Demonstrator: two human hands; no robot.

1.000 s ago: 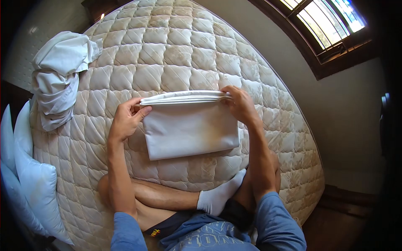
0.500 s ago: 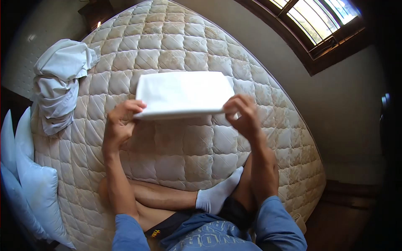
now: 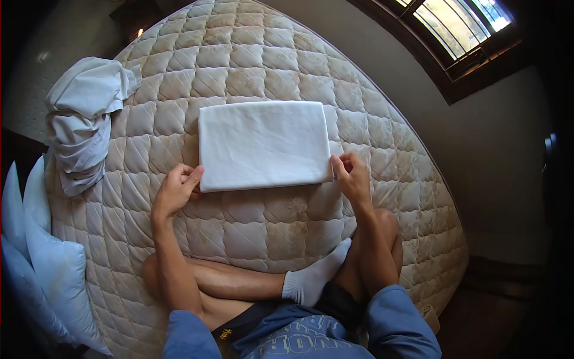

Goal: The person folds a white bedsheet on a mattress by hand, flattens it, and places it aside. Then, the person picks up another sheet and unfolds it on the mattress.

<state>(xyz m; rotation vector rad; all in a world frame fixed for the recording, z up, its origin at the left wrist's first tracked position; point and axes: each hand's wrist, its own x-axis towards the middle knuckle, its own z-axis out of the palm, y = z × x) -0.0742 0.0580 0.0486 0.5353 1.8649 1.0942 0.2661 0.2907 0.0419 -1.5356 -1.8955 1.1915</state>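
Note:
A white sheet (image 3: 263,143), folded into a neat flat rectangle, lies on the quilted mattress (image 3: 257,239) in front of my crossed legs. At its near left corner is my left hand (image 3: 177,188), closed, with the thumb along the edge and the other fingers partly hidden beneath. My right hand (image 3: 353,176) is at the right edge close to the near corner, its thumb and fingers pinched together on the cloth's side. The sheet's top is smooth with faint creases.
A crumpled heap of white cloth (image 3: 84,119) lies at the mattress's left edge. Pale blue pillows (image 3: 57,269) are stacked at the lower left. A barred window (image 3: 457,30) is set in the wall at the upper right.
The near edge of the folded sheet has come down toward me, from tilted up to lying flat on the mattress. Both hands have lowered with it.

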